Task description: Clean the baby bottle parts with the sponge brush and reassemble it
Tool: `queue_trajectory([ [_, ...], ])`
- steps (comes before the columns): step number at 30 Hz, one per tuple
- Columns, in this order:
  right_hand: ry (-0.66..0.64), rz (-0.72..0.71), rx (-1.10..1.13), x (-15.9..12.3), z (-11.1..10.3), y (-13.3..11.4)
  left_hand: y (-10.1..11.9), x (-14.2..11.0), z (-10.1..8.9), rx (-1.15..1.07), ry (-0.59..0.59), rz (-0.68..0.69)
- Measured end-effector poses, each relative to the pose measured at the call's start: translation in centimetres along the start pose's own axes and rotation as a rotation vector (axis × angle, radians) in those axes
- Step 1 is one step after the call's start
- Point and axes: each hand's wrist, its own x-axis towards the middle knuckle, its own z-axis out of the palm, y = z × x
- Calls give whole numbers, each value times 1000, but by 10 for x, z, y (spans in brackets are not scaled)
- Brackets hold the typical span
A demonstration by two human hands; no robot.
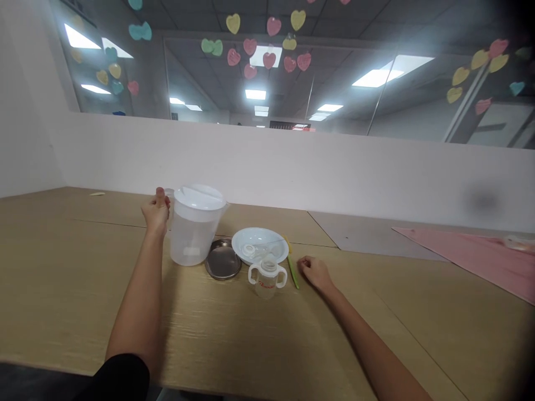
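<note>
Plastic water jug [194, 234] stands upright near the far edge of the worktop [71, 289], long axis vertical. Left hand [156, 214] is nearer, curled at its handle (grip unclear from here); right hand [315, 274] lies loosely half-open, empty, beside a green utensil [293, 271].

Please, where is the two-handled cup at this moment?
In the head view, the two-handled cup stands right of the metal plate, just in front of the white bowl.

Lots of paper hearts [267, 42] sit high on the far glass [355, 100] (pink, green and yellow ones!). A pink sheet [472, 259] lies on the right of the table [62, 267].
</note>
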Motion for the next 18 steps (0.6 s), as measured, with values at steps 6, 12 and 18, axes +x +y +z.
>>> queue_trajectory([
  [6,-6,-3,9,-1,0,-1,-16,2,3,-136,52,-181],
  [12,-9,3,5,-1,2,0,-24,8,0,-196,92,-177],
  [18,-11,-25,1,-1,2,2,-29,12,-4,-181,126,-126],
])
